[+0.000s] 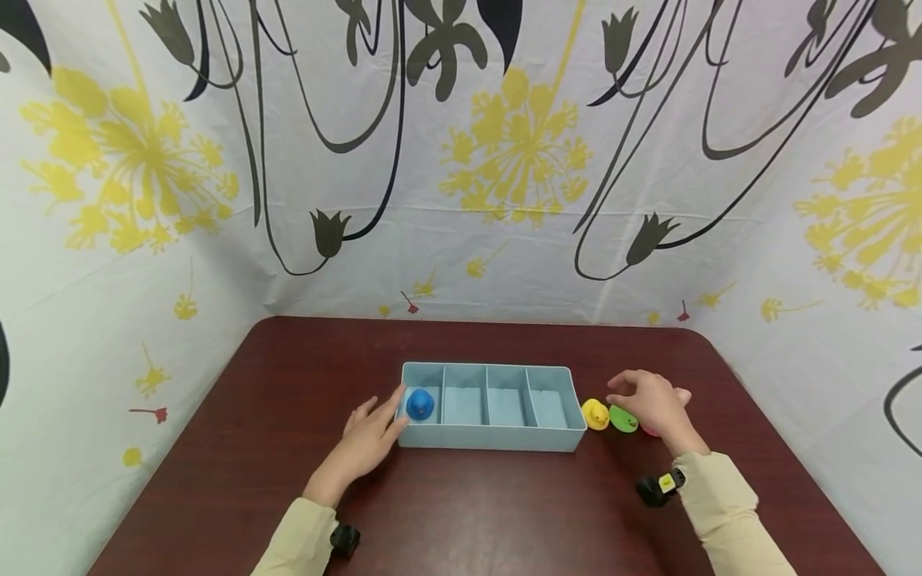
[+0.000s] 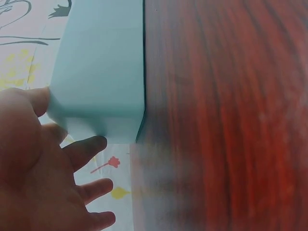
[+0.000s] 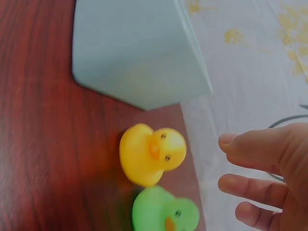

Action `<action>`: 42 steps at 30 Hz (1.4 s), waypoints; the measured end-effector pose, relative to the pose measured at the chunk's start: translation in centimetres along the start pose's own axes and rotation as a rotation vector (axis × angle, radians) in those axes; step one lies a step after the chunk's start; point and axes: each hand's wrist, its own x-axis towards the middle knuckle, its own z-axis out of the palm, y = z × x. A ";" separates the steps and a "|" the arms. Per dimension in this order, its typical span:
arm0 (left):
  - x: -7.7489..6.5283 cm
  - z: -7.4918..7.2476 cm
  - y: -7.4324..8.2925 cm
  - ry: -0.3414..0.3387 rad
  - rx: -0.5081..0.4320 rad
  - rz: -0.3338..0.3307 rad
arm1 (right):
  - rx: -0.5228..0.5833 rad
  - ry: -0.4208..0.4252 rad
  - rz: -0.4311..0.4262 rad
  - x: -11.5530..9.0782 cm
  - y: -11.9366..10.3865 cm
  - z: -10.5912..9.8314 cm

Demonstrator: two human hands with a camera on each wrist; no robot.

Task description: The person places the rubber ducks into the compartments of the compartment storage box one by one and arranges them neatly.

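Note:
A light-blue box [image 1: 490,438] with several compartments stands on the table, with a blue toy duck [image 1: 420,406] in its leftmost compartment. My left hand [image 1: 370,440] touches the box's left end, fingers extended and spread. Beyond the right end sit a yellow rubber duck [image 1: 595,414] and a green rubber duck [image 1: 623,419], side by side. Over the green duck hovers my right hand [image 1: 651,404], its fingers apart and nothing visible between them. Under that hand a pink object [image 1: 651,432] is mostly hidden. In the right wrist view, the fingers [image 3: 252,187] are apart from both ducks.
The dark red-brown table [image 1: 461,512] has rounded far corners. Behind it and at both sides hangs a white cloth [image 1: 446,264] printed with yellow and grey flowers. A small black device [image 1: 654,490] is strapped at the right wrist, another black device [image 1: 345,540] at the left.

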 end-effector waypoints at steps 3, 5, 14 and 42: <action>0.1 0.1 0.1 -0.001 0.008 0.000 | -0.008 -0.003 0.004 -0.2 0.9 -0.1; 0.2 0.1 0.1 -0.007 0.011 -0.003 | -0.013 0.000 0.011 -0.4 1.5 -0.2; 0.3 0.1 0.0 -0.010 0.004 0.000 | -0.001 -0.002 0.060 -1.4 3.6 0.2; 0.2 0.3 0.1 -0.004 0.003 0.003 | 0.045 0.037 0.170 -4.2 8.3 1.5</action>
